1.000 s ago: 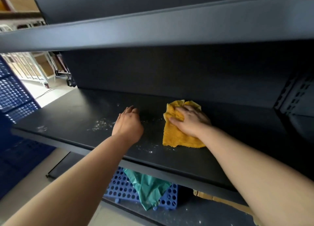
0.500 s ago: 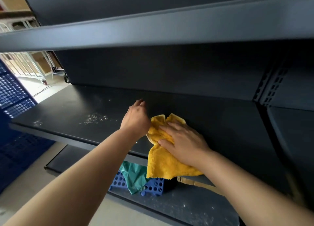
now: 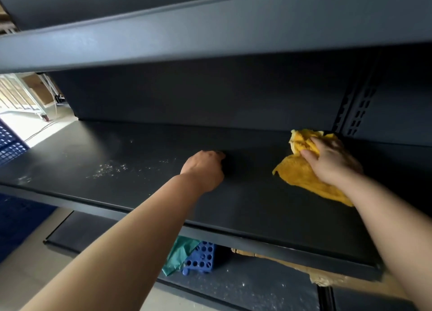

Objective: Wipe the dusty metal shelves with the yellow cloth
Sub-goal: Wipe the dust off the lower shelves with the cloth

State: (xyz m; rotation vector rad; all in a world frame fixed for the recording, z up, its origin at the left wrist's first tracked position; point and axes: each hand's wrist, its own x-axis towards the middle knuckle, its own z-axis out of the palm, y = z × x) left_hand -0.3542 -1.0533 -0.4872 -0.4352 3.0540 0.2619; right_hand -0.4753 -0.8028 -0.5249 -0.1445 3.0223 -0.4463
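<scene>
A dark metal shelf [image 3: 245, 207] runs across the view at arm height. My right hand [image 3: 332, 161] presses flat on a crumpled yellow cloth [image 3: 297, 172] at the shelf's far right, close to the back panel. My left hand [image 3: 204, 169] rests on the bare middle of the shelf with its fingers curled under, holding nothing. A patch of white dust [image 3: 109, 169] lies on the shelf to the left of my left hand.
Another shelf [image 3: 210, 37] overhangs just above. A slotted upright [image 3: 355, 114] stands at the back right. On the lower shelf [image 3: 245, 287] sit a blue perforated rack [image 3: 201, 257], a green cloth [image 3: 180, 252] and brown cardboard [image 3: 322, 275]. Blue crates [image 3: 11, 142] stand at left.
My right hand has swept the yellow cloth from the shelf's front edge, beside my left hand, out to the far right and back. My left hand has curled its fingers.
</scene>
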